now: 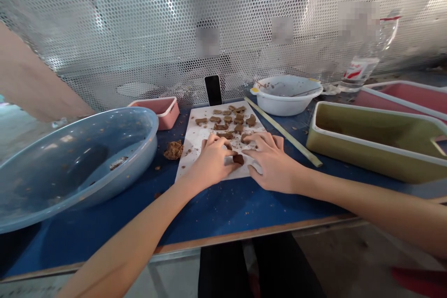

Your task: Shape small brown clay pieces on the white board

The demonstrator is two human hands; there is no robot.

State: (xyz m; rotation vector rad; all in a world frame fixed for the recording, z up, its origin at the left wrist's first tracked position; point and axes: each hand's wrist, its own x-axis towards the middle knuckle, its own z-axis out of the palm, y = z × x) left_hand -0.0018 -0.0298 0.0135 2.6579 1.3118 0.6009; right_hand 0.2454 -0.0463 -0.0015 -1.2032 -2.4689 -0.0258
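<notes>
A white board [195, 142] lies on the blue table [223, 205] and carries several small brown dough pieces [228, 118]. My left hand [211, 163] rests on the board's near part, its fingers curled and its thumb against a small brown piece [238, 159]. My right hand [270, 160] lies just right of it, fingers stretched out over the board and touching other brown pieces [244, 138]. A lump of brown dough [173, 150] sits on the table left of the board.
A large blue basin [73, 163] stands at the left, a small pink tub [164, 111] behind it. A dark phone [213, 90] leans on the perforated metal screen. A white bowl [284, 94], a pale stick [282, 131], a green tray [373, 142] and a pink tray [405, 95] lie at the right.
</notes>
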